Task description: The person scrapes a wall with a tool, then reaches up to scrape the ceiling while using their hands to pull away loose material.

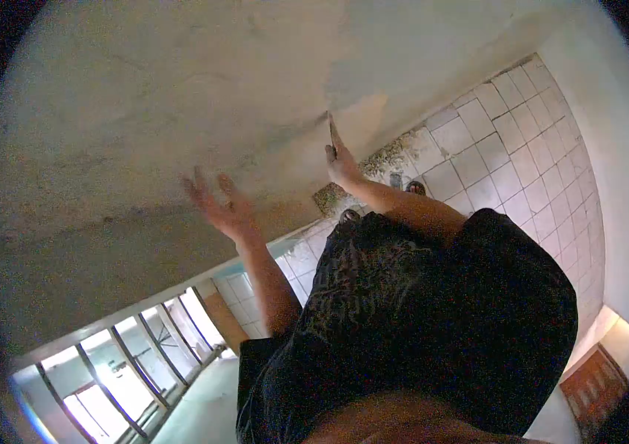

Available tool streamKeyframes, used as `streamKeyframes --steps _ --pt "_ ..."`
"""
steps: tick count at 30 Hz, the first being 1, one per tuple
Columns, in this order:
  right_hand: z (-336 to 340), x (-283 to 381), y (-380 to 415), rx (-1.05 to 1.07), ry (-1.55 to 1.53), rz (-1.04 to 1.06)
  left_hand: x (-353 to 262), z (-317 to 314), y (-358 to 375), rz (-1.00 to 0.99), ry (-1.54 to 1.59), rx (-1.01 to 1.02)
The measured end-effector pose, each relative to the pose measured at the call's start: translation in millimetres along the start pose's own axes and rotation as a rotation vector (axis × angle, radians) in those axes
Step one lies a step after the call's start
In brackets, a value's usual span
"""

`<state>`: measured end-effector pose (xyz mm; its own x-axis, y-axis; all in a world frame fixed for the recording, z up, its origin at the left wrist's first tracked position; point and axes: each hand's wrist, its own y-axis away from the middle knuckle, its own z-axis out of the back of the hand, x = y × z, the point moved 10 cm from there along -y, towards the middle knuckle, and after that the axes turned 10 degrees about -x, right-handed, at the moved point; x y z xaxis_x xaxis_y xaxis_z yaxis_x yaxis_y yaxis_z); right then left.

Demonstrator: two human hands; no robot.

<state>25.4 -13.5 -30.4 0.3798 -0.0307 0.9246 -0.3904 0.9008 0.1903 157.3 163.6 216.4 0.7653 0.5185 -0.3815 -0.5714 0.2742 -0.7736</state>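
Beyond the right grip (pixel 342 166) juts a thin flat tool (pixel 334 132).

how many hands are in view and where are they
2. The left hand is spread open by the wall, blurred, so contact is unclear. The right hand holds a thin tool up at the wall. I see no others.

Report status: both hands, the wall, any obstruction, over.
Right hand gripping thin tool near wall. Left hand open, blurred. Debris below, nothing visibly blocking either hand.
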Motion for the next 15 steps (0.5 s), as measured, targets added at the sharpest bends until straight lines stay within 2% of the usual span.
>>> streamKeyframes --steps 2,3,5,9,11,15 --pt "-11 -11 -3 -0.097 -0.198 -0.005 16 10 -6 -0.032 -0.005 -0.032" --pt "-16 -13 -3 -0.104 -0.197 -0.01 30 13 -8 -0.001 0.006 -0.036" --pt "-28 -13 -5 -0.126 -0.432 -0.03 54 18 -10 0.022 0.02 -0.031" --pt "-26 -3 -1 -0.275 -0.353 0.026 69 13 -19 -0.024 0.069 0.004" --pt "-30 -10 0 -0.233 -0.358 -0.134 62 12 -24 -0.046 0.078 0.022" --pt "-28 -1 4 -0.209 -0.503 -0.065 59 4 -23 -0.038 0.098 0.081"
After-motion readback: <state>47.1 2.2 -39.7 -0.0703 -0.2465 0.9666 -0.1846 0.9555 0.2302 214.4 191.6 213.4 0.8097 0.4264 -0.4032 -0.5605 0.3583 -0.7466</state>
